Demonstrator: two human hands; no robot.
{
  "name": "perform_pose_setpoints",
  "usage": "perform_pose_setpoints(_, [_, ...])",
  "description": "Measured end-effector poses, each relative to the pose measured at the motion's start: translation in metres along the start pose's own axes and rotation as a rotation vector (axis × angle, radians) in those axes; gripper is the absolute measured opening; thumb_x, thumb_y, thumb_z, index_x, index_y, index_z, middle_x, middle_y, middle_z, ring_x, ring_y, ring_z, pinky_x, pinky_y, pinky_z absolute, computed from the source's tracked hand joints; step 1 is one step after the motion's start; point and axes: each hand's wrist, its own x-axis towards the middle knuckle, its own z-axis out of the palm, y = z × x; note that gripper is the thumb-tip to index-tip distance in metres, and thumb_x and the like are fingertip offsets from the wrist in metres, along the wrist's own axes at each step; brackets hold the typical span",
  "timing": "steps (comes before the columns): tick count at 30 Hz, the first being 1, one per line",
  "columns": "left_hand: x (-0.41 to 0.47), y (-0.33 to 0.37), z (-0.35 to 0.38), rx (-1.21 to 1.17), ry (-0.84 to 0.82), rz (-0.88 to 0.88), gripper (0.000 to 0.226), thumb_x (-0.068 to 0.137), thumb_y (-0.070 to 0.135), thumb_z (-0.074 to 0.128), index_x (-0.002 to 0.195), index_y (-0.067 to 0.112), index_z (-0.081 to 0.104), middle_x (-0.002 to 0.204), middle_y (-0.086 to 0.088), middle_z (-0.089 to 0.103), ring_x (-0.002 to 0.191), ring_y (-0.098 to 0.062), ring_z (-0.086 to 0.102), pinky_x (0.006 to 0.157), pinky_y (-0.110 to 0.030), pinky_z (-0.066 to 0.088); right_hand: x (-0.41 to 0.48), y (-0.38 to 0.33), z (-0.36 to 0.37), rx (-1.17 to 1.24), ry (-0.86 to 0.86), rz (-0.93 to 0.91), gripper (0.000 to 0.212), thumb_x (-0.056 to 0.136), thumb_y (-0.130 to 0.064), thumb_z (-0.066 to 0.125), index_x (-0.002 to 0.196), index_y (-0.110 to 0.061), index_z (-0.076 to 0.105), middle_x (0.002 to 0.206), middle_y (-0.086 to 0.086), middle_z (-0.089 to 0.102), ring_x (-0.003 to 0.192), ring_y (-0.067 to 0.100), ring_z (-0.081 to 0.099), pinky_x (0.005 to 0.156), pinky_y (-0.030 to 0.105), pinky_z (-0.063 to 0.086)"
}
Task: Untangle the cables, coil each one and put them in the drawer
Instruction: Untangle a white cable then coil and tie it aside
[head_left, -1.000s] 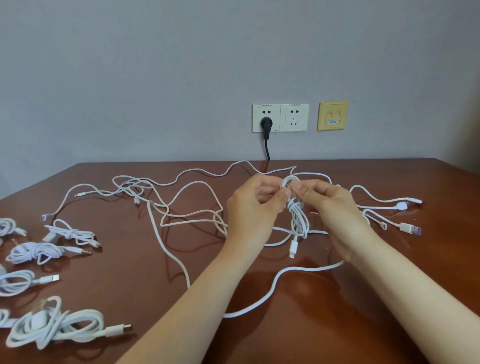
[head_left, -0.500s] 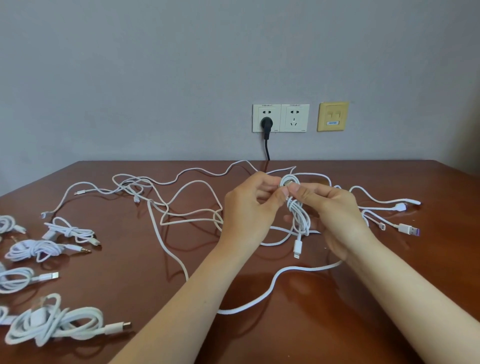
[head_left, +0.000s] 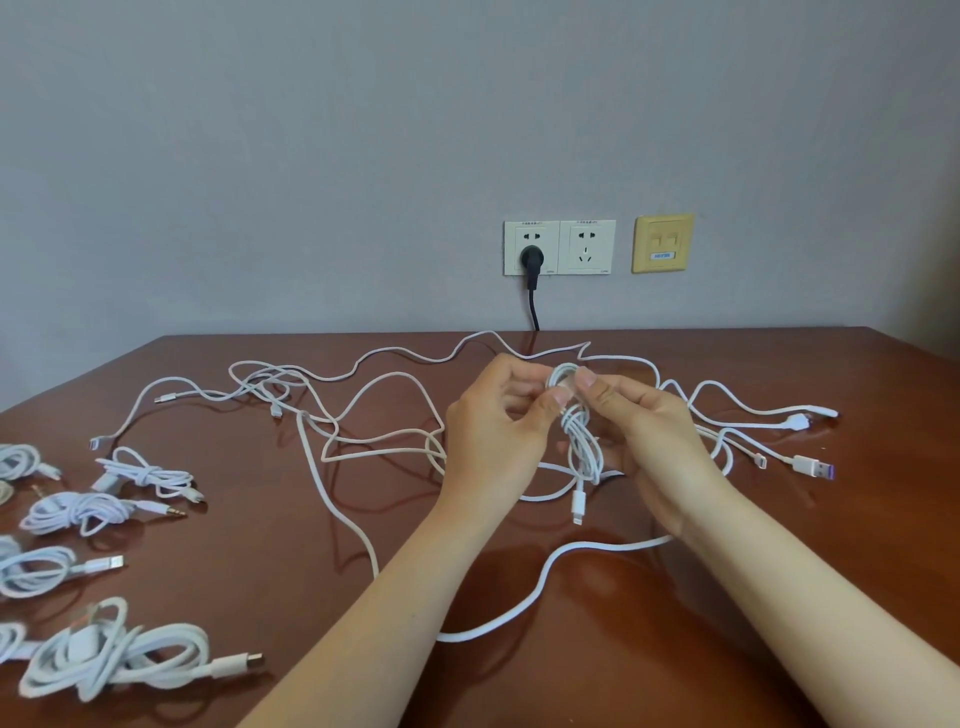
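Observation:
Above the middle of the brown table (head_left: 519, 675), my left hand (head_left: 493, 431) and my right hand (head_left: 649, 431) both pinch the top of a small white cable coil (head_left: 582, 447). Its loops hang down between the hands, and a white connector (head_left: 578, 506) dangles at the bottom. Behind and around the hands, a tangle of loose white cables (head_left: 363, 410) spreads over the table. A thick white cable (head_left: 519, 597) curves under my forearms. No drawer is in view.
Several coiled white cables (head_left: 114, 665) lie in a column at the table's left edge. Loose cable ends with a USB plug (head_left: 810, 465) lie at the right. On the wall behind are a socket with a black plug (head_left: 532, 260) and a yellow plate (head_left: 664, 243).
The coil's hanging connector has risen slightly and both hands have lifted a little; the pinch at the coil's top stays the same.

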Motion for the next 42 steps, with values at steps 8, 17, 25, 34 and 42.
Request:
perform_pose_setpoints(8, [0.005,-0.002,-0.008,-0.333,0.134,-0.165,0.019,0.088,-0.001,0.058,0.083,0.016,0.052,0.087,-0.003,0.065,0.075,-0.011,0.066,0.062,-0.016,0.053,0.0,0.005,0.003,0.002,-0.204,0.189,0.017,0.094,-0.01,0.046,0.106,-0.008,0.059,0.074,0.01,0.067,0.053,0.019,0.062,0.055,0.028,0.056])
perform_pose_setpoints(17, [0.009,-0.015,-0.013,-0.19,-0.014,-0.196,0.026,0.09,-0.001,0.055,0.088,0.025,0.049,0.086,0.002,0.065,0.073,-0.016,0.063,0.07,-0.021,0.056,0.004,0.009,0.0,-0.136,-0.064,0.142,0.009,0.09,-0.012,0.058,0.097,-0.012,0.063,0.05,-0.009,0.052,0.041,0.005,0.044,0.048,0.017,0.042])
perform_pose_setpoints(25, [0.01,-0.01,-0.016,-0.051,-0.094,-0.168,0.025,0.088,0.016,0.062,0.095,0.037,0.049,0.1,0.001,0.063,0.093,-0.026,0.065,0.09,-0.043,0.052,0.004,0.011,0.001,-0.235,0.011,0.009,0.007,0.087,-0.009,0.062,0.093,-0.012,0.061,0.059,-0.003,0.051,0.038,0.001,0.047,0.043,0.014,0.04])
perform_pose_setpoints(34, [0.018,-0.002,-0.032,0.106,-0.087,-0.182,0.025,0.079,0.015,0.073,0.091,0.03,0.056,0.107,0.005,0.06,0.096,-0.018,0.063,0.091,-0.033,0.049,0.002,0.008,0.004,-0.272,-0.036,-0.076,0.01,0.087,-0.004,0.06,0.087,-0.014,0.059,0.069,0.002,0.051,0.035,0.003,0.049,0.039,0.012,0.038])
perform_pose_setpoints(42, [0.018,0.015,-0.048,0.485,-0.343,0.05,0.04,0.084,0.009,0.066,0.121,0.023,0.061,0.118,0.005,0.054,0.108,-0.005,0.048,0.086,-0.008,0.026,0.008,0.018,0.009,-0.394,-0.052,-0.135,0.022,0.092,0.001,0.051,0.089,-0.019,0.059,0.069,-0.001,0.052,0.042,0.0,0.049,0.046,0.013,0.041])
